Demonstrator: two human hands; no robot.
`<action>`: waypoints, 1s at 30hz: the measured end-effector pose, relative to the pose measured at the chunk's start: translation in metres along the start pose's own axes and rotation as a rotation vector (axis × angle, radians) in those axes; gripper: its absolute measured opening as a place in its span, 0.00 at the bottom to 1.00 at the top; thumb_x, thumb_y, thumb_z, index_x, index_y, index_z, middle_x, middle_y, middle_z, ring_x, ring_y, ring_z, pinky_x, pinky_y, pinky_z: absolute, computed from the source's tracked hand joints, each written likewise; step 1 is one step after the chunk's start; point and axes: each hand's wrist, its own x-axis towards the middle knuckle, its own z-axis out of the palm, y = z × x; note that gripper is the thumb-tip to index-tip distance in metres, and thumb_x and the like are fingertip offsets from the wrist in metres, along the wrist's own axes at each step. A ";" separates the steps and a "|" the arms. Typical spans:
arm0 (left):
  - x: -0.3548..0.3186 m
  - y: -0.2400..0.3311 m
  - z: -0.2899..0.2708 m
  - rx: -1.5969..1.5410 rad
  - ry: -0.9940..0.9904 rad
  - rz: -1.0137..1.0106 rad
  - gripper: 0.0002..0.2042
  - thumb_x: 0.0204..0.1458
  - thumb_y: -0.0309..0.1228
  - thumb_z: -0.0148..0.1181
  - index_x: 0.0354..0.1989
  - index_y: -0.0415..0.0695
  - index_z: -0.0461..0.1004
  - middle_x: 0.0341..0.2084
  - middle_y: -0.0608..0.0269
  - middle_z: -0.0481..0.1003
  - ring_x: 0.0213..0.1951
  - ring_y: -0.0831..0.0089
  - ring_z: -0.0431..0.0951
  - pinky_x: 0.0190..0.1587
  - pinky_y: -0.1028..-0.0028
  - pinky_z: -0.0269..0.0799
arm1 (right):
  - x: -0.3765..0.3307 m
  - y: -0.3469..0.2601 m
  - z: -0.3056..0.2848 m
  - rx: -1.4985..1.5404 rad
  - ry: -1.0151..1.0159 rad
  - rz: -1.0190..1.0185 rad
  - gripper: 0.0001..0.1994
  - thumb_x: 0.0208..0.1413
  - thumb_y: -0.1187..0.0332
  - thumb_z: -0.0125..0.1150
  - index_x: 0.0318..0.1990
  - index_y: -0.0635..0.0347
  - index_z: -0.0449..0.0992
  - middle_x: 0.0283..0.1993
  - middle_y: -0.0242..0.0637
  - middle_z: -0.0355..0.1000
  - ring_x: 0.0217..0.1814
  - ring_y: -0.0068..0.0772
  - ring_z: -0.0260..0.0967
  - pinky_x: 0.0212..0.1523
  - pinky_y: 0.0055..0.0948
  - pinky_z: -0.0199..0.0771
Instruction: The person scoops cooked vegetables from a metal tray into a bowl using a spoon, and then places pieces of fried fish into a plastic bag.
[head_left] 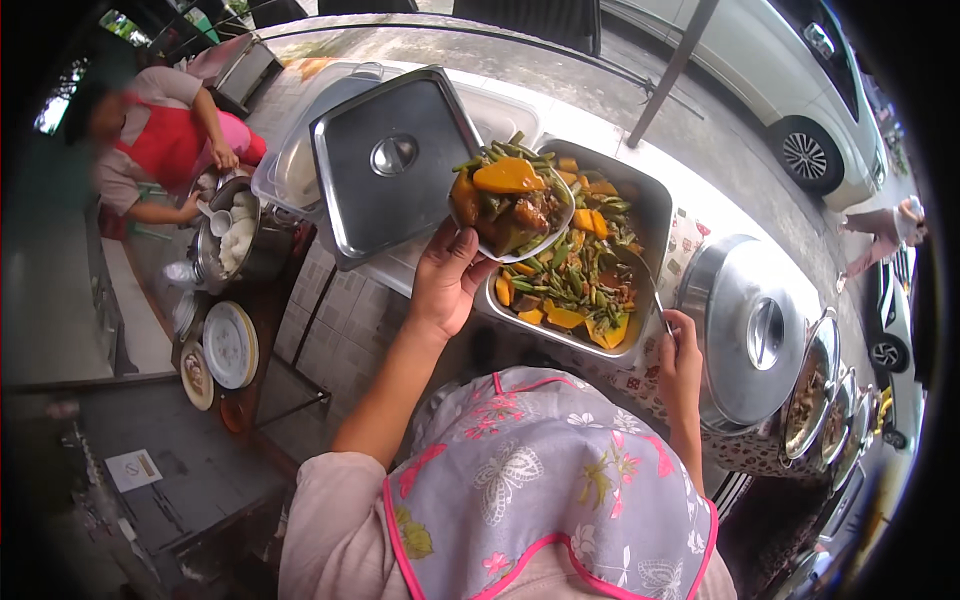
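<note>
My left hand (pixel 452 278) holds a small white bowl (pixel 552 241) from below and the side, thumb near its rim. It is heaped with cooked vegetables: orange squash (pixel 508 175), green bean pieces and dark brown chunks. Just beneath and beyond it, a rectangular steel food pan (pixel 655 212) contains more of the same squash and beans. At the pan's right side my right hand (pixel 681 358) has its fingers closed round the handle of a metal serving spoon (pixel 655 290). The spoon's head is down among the vegetables, mostly hidden.
A rectangular steel lid (pixel 350 165) rests left of the pan over clear plastic containers (pixel 275 185). Right stand a large round lidded pot (pixel 735 380) and several more dishes. At far left, a person in a red apron (pixel 172 150) works at a rice pot (pixel 262 255); plates (pixel 228 345) lie nearby.
</note>
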 end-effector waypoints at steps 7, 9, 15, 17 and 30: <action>-0.038 0.005 -0.010 0.022 0.097 0.137 0.16 0.50 0.30 0.53 0.49 0.48 0.64 0.39 0.69 0.71 0.38 0.79 0.73 0.39 0.78 0.73 | 0.034 0.014 0.002 0.323 -0.117 -0.089 0.14 0.53 0.71 0.47 0.48 0.60 0.64 0.21 0.24 0.56 0.20 0.13 0.51 0.21 0.15 0.54; -0.051 0.003 -0.011 -0.003 0.137 0.157 0.16 0.50 0.30 0.53 0.49 0.48 0.64 0.38 0.69 0.71 0.38 0.79 0.73 0.39 0.78 0.74 | 0.038 0.013 0.007 0.548 -0.242 -0.002 0.13 0.56 0.67 0.46 0.48 0.59 0.65 0.18 0.20 0.52 0.14 0.10 0.45 0.13 0.14 0.47; -0.083 0.004 -0.023 -0.055 0.207 0.246 0.15 0.52 0.29 0.51 0.49 0.48 0.64 0.38 0.71 0.70 0.37 0.81 0.72 0.38 0.77 0.74 | 0.053 -0.001 0.022 0.753 -0.468 0.002 0.12 0.57 0.64 0.43 0.43 0.59 0.66 0.19 0.23 0.53 0.14 0.13 0.47 0.14 0.16 0.50; -0.096 0.010 -0.021 -0.066 0.234 0.283 0.16 0.52 0.28 0.51 0.50 0.48 0.63 0.39 0.70 0.70 0.37 0.80 0.73 0.39 0.76 0.73 | 0.061 -0.016 0.025 0.786 -0.498 0.012 0.11 0.57 0.64 0.42 0.43 0.58 0.66 0.20 0.23 0.54 0.14 0.14 0.49 0.15 0.17 0.52; -0.192 0.030 -0.074 -0.065 0.446 0.539 0.19 0.51 0.33 0.53 0.51 0.46 0.62 0.40 0.70 0.69 0.39 0.81 0.70 0.43 0.76 0.71 | 0.039 -0.089 0.115 0.747 -1.014 -0.057 0.11 0.48 0.63 0.46 0.34 0.60 0.67 0.19 0.34 0.62 0.17 0.25 0.59 0.19 0.21 0.61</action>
